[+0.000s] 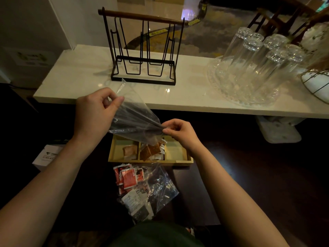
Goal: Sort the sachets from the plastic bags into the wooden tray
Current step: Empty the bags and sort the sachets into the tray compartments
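Both pinching a clear plastic bag over the wooden tray: left hand far corner, right hand bunched end. Orange sachets mid-compartment; careless tipping risks spilling strays into neighbouring slots.

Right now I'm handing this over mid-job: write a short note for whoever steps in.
Left hand and right hand both pinch an empty-looking clear bag above the wooden tray.
Done: brown sachets lie in the middle compartment, a pale one in the left; the right compartment looks bare.
Left: the second bag in front of the tray still holds red sachets and white ones. Put the emptied bag aside, then sort those.
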Action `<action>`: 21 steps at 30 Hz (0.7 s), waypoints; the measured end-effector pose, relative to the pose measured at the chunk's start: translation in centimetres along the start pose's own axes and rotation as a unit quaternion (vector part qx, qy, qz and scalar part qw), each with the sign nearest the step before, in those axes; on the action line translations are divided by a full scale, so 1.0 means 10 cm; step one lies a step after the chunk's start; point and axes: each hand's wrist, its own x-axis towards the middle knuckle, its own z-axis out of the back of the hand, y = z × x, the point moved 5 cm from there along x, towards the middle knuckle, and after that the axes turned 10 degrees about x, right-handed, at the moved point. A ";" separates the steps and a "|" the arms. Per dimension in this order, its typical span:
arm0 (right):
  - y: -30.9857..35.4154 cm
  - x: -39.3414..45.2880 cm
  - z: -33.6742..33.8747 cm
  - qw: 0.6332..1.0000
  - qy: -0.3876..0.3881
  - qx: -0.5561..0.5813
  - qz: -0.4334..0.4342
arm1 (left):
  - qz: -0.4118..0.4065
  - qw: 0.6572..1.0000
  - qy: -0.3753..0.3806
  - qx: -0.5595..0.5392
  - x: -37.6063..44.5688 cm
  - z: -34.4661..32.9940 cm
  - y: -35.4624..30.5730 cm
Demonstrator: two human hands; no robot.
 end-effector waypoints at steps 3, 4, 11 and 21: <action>0.06 -0.03 -0.01 1.000 -0.010 -0.010 0.014 | 0.004 1.000 -0.013 -0.014 0.01 0.05 0.02; 0.08 -0.05 0.00 1.000 -0.013 -0.012 0.021 | 0.004 1.000 -0.018 -0.014 0.01 0.06 0.04; 0.12 -0.18 0.15 0.996 -0.070 -0.035 0.052 | 0.038 0.999 -0.005 -0.005 -0.08 -0.12 0.29; -0.55 -0.75 0.92 0.927 -0.362 -0.097 0.026 | 0.075 0.981 0.160 0.080 -0.67 -0.87 0.79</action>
